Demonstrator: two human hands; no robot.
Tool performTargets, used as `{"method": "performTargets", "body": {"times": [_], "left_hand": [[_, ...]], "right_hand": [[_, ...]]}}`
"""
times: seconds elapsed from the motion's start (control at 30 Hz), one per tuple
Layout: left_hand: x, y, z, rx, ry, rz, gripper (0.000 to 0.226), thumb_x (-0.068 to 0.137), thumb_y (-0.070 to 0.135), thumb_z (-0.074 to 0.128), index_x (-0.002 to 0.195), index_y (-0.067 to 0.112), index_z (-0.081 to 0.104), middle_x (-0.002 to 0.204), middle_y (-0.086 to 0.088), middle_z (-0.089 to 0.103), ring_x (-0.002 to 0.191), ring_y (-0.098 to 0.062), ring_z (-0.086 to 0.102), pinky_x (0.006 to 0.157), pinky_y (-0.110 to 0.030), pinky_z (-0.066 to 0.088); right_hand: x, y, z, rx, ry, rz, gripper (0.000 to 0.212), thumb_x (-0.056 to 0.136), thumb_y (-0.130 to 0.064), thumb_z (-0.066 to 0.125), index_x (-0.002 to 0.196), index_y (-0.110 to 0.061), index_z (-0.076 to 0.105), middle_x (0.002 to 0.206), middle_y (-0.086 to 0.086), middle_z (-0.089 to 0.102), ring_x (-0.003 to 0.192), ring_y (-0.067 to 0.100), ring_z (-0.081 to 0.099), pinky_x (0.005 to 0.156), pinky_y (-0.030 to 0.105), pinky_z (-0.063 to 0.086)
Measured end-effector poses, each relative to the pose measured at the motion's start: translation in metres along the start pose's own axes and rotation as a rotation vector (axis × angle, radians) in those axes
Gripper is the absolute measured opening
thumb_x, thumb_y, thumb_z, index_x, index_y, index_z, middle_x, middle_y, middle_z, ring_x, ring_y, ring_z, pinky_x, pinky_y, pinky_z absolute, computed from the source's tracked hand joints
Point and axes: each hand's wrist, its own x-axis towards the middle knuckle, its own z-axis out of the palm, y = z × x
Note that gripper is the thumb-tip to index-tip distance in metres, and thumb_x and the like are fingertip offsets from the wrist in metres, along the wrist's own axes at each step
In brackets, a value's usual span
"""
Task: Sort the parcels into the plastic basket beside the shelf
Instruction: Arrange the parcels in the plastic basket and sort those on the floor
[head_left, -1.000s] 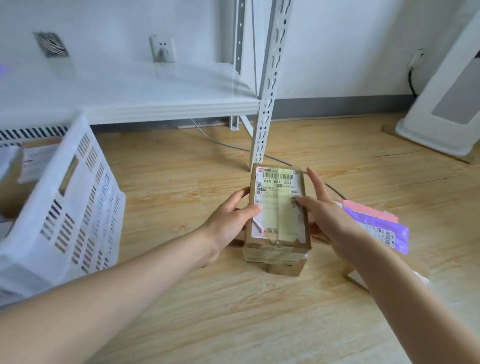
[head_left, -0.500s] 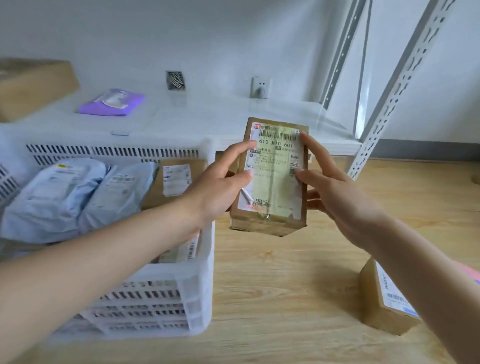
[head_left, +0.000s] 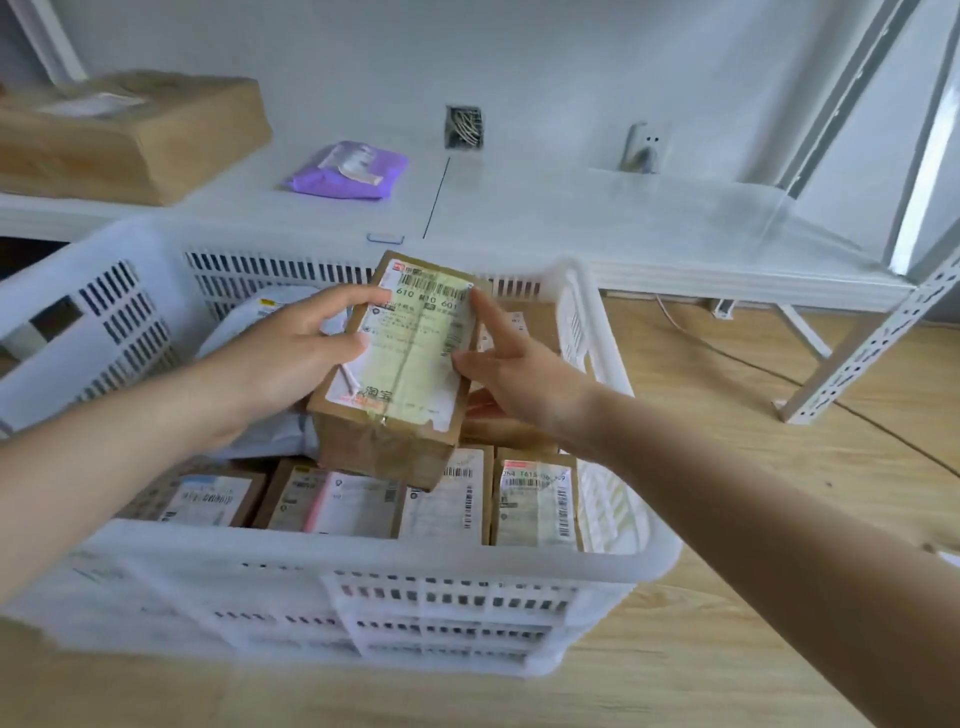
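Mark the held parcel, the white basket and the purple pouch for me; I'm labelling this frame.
held parcel (head_left: 410, 348), head view, on its shipping label.
white basket (head_left: 363, 545), head view, on its near rim.
purple pouch (head_left: 348, 171), head view, on its top face.

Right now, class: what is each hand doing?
Left hand: grips the cardboard parcel, held above the basket.
Right hand: holds the same parcel's other side, fingers partly hidden.

Held box (head_left: 400, 364) hides parcels beneath; basket (head_left: 363, 551) (near wall) blurred.

Basket (head_left: 613, 561) front row packed with parcels (head_left: 447, 501); shelf (head_left: 571, 218) right half bare.
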Motion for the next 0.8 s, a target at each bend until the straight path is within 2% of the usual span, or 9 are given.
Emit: {"method": "performTargets", "body": {"times": [0.07, 0.17, 0.2, 0.23, 0.27, 0.3, 0.47, 0.67, 0.8], "left_hand": [[0.001, -0.024, -0.008, 0.030, -0.008, -0.081, 0.038, 0.096, 0.019, 0.045, 0.118, 0.050, 0.050, 0.121, 0.018, 0.038, 0.108, -0.002, 0.036, 0.085, -0.025, 0.029], [0.001, -0.052, -0.014, 0.068, -0.072, -0.169, 0.040, 0.097, 0.020, 0.044, 0.123, 0.050, 0.047, 0.110, 0.005, 0.040, 0.081, -0.004, 0.043, 0.067, -0.026, 0.032], [0.002, -0.058, -0.016, 0.068, -0.083, -0.178, 0.040, 0.097, 0.020, 0.044, 0.123, 0.051, 0.047, 0.121, 0.008, 0.043, 0.093, -0.006, 0.049, 0.076, -0.027, 0.036], [0.003, -0.063, -0.019, 0.069, -0.086, -0.177, 0.040, 0.097, 0.020, 0.044, 0.122, 0.051, 0.046, 0.137, 0.012, 0.039, 0.117, -0.010, 0.046, 0.092, -0.032, 0.035], [0.003, -0.068, -0.024, 0.075, -0.079, -0.168, 0.040, 0.097, 0.020, 0.044, 0.120, 0.052, 0.046, 0.147, 0.015, 0.030, 0.133, -0.012, 0.033, 0.102, -0.036, 0.028], [0.005, -0.072, -0.030, 0.083, -0.075, -0.160, 0.039, 0.097, 0.020, 0.044, 0.118, 0.053, 0.046, 0.151, 0.015, 0.024, 0.138, -0.012, 0.025, 0.105, -0.037, 0.024], [0.007, -0.091, -0.064, 0.144, -0.095, -0.135, 0.036, 0.094, 0.026, 0.049, 0.106, 0.060, 0.047, 0.147, 0.010, 0.032, 0.111, -0.009, 0.037, 0.088, -0.032, 0.030], [0.000, -0.118, -0.094, 0.128, -0.150, -0.194, 0.038, 0.086, 0.031, 0.060, 0.100, 0.065, 0.050, 0.147, 0.019, 0.026, 0.124, -0.005, 0.028, 0.099, -0.038, 0.027], [-0.001, -0.120, -0.111, 0.189, -0.278, -0.284, 0.061, 0.047, 0.061, 0.066, 0.107, 0.064, 0.050, 0.148, 0.016, 0.027, 0.133, -0.009, 0.028, 0.112, -0.048, 0.023]], "right_hand": [[0.015, 0.003, 0.021, -0.074, -0.052, 0.066, 0.066, 0.094, -0.015, 0.040, 0.146, -0.033, 0.004, 0.113, 0.020, 0.060, 0.107, 0.038, 0.059, 0.089, 0.050, 0.051], [0.032, 0.009, 0.045, -0.100, -0.113, 0.150, 0.051, 0.094, -0.010, 0.038, 0.139, -0.029, 0.021, 0.114, 0.023, 0.059, 0.102, 0.036, 0.063, 0.082, 0.039, 0.056], [0.035, 0.010, 0.049, -0.097, -0.129, 0.164, 0.047, 0.094, -0.010, 0.038, 0.136, -0.028, 0.024, 0.116, 0.023, 0.058, 0.099, 0.034, 0.064, 0.079, 0.035, 0.057], [0.038, 0.010, 0.052, -0.097, -0.140, 0.168, 0.045, 0.095, -0.011, 0.039, 0.134, -0.028, 0.026, 0.116, 0.021, 0.058, 0.096, 0.032, 0.065, 0.079, 0.034, 0.058], [0.042, 0.009, 0.056, -0.099, -0.146, 0.162, 0.045, 0.095, -0.012, 0.040, 0.134, -0.028, 0.026, 0.116, 0.019, 0.058, 0.094, 0.030, 0.065, 0.080, 0.034, 0.057], [0.047, 0.007, 0.059, -0.102, -0.148, 0.152, 0.045, 0.095, -0.013, 0.040, 0.134, -0.028, 0.026, 0.116, 0.018, 0.058, 0.092, 0.028, 0.065, 0.083, 0.036, 0.057], [0.065, -0.002, 0.090, -0.173, -0.152, 0.096, 0.053, 0.093, -0.012, 0.038, 0.141, -0.022, 0.017, 0.109, 0.016, 0.060, 0.100, 0.031, 0.063, 0.086, 0.039, 0.055], [0.071, -0.004, 0.125, -0.300, -0.213, 0.014, 0.057, 0.092, -0.019, 0.043, 0.140, -0.021, 0.013, 0.108, 0.017, 0.061, 0.098, 0.031, 0.060, 0.087, 0.046, 0.051], [0.072, -0.004, 0.135, -0.243, -0.262, 0.057, 0.052, 0.091, -0.021, 0.044, 0.137, -0.020, 0.020, 0.110, 0.017, 0.059, 0.098, 0.031, 0.061, 0.086, 0.047, 0.053]]}}
